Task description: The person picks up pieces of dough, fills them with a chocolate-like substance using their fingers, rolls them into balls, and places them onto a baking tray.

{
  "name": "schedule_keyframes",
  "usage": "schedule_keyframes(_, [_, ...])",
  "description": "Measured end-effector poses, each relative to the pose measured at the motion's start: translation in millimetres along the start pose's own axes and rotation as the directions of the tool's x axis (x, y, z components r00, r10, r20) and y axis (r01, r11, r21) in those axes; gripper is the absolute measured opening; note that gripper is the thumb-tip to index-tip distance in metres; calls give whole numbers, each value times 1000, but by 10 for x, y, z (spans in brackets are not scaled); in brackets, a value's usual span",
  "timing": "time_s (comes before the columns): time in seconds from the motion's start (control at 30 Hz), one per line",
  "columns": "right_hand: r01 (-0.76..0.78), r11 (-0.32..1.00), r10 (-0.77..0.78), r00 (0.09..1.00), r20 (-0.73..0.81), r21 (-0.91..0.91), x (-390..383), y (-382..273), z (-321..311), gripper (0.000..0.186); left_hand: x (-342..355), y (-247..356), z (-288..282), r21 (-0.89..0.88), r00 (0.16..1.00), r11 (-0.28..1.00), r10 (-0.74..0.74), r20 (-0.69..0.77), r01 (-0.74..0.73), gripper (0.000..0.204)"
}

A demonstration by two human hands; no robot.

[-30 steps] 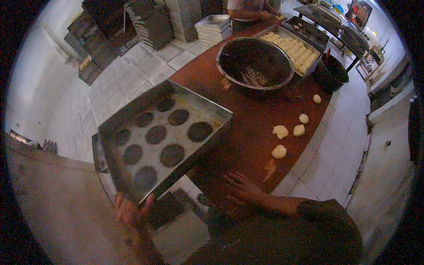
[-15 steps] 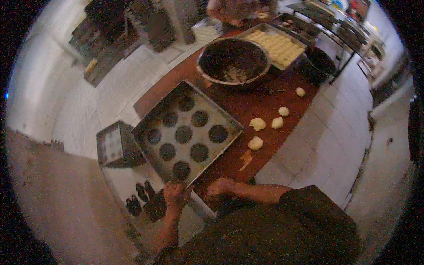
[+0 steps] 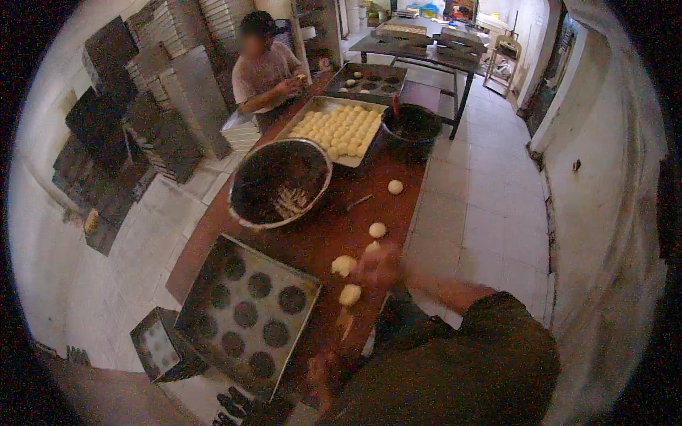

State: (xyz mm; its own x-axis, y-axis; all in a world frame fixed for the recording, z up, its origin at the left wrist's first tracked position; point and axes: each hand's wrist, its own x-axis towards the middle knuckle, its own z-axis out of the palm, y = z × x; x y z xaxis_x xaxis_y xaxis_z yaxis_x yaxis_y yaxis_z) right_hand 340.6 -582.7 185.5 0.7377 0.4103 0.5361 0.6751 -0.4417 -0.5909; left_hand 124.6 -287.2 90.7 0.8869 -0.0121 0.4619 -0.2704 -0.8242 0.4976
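My right hand (image 3: 376, 266), smeared by motion, reaches over the dough pieces (image 3: 349, 295) on the red work table (image 3: 355, 177), touching or just beside a ragged lump (image 3: 342, 266); its fingers are unclear. My left hand (image 3: 321, 373) is low by the right edge of a square metal pan (image 3: 245, 280) with dark round hollows, which lies at the table's near left; its grip is blurred. A dough ball (image 3: 395, 187) sits farther along, near a small metal tool (image 3: 359, 201).
A large steel bowl (image 3: 280, 181), a tray of dough balls (image 3: 334, 128), a dark bucket (image 3: 412, 128) and another pan (image 3: 366, 82) stand along the table. A co-worker (image 3: 263, 78) works at its left side. Stacked trays (image 3: 181, 113) line the left; a far table (image 3: 419, 46) stands behind.
The pan now lies on the table. My right hand has moved forward to the dough pieces, and my left hand sits lower at the pan's edge. My view has tilted up.
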Motion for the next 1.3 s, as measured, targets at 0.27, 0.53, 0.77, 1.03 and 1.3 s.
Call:
schedule_keyframes(0.27, [-622,669,303,728,-615,-407,1540,2914,-2833,37,262,227,342,190,960,942,-280,-12,277,43])
schedule_keyframes(0.53, [-649,615,615,750,-241,-448,2066,4196,-2804,42,570,572,396,306,871,819,-481,-98,486,47])
schedule_keyframes(0.77, [-612,644,409,782,-470,-458,2021,3805,-2840,35,470,743,395,350,817,743,-554,-158,571,50])
schedule_keyframes(1.03, [-336,929,367,790,-491,153,2091,2927,-2790,22,297,922,221,338,753,673,-588,-295,658,55])
schedule_keyframes(1.3, [-178,848,-179,790,586,499,1865,-188,-13,28,83,-76,496,559,809,585,-417,-414,588,49])
